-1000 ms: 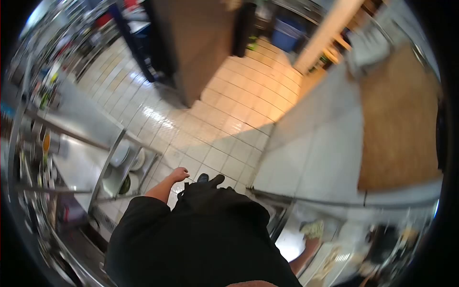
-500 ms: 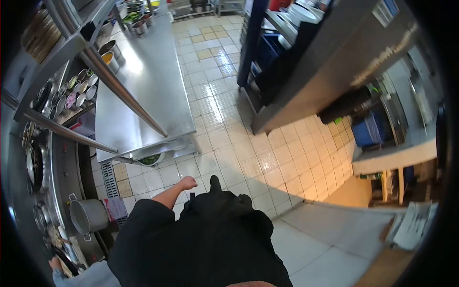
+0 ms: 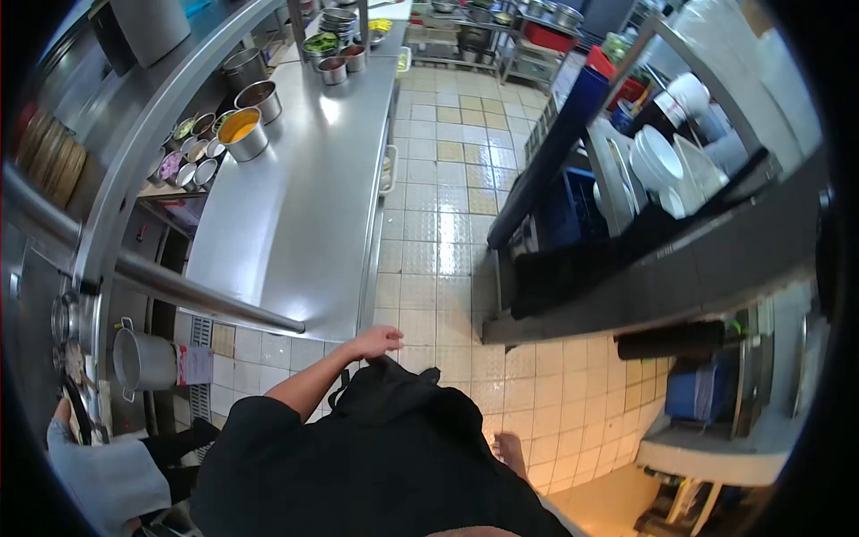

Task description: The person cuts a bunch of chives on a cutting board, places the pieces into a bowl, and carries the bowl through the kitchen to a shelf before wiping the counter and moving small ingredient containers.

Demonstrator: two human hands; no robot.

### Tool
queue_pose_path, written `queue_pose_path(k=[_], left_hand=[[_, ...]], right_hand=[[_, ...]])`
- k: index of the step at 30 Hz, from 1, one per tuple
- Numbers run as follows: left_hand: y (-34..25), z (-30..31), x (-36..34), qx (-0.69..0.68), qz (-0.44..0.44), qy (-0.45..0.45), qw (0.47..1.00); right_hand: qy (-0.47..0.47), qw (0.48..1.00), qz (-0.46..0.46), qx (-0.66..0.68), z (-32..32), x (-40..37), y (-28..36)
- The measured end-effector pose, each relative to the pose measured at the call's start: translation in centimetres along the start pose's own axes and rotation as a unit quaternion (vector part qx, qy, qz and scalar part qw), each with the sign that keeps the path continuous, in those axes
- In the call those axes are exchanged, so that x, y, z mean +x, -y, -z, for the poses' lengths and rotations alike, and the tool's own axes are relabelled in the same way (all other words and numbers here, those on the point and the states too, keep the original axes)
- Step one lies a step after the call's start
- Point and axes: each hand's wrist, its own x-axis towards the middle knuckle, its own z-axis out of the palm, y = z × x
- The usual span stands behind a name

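My left hand is held out in front of my dark shirt, just off the near corner of the long steel table. Its fingers are loosely curled in, with nothing visible inside. Low at my right side hangs my right hand, over the tiled floor. Partly visible fingers look slightly apart, and no object shows in them. On the steel table stands a metal pot with orange contents, beyond my left hand's reach.
A rack with white bowls borders the aisle on the right. A large pot sits low at left, near a co-worker in a light top. Steel rails cross the left foreground. Shelves with pans stand at the far end.
My view has moved forward along the aisle, so the table and rack appear closer. My left hand is nearer the table's corner. My right hand has come into view.
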Motion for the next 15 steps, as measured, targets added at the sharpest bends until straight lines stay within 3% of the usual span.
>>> queue_pose_path(k=[1,2,5,7,10,15], left_hand=[[-1.2,1.3,0.9,-0.018,-0.019,-0.03,0.999],[-1.9,2.6,1.8,-0.038,-0.038,-0.06,0.997],[-2.8,6.4,4.7,-0.147,-0.051,-0.122,0.98],[-5.7,9.7,4.8,-0.18,-0.019,-0.169,0.969],[-5.8,14.6,8.0,-0.236,-0.007,-0.215,0.948],[-10.3,27.2,15.9,-0.23,-0.024,-0.307,0.923]], right_hand=[[0.025,0.997,0.075,-0.017,0.7,3.8,4.1],[0.03,0.994,0.076,-0.068,0.9,5.5,10.7],[0.019,0.974,0.198,-0.108,-0.1,8.5,28.1],[0.047,0.973,0.225,-0.007,-1.3,10.2,36.8],[0.062,0.959,0.277,-0.015,-2.2,12.4,45.3],[0.112,0.991,0.071,-0.01,-1.8,13.2,52.0]])
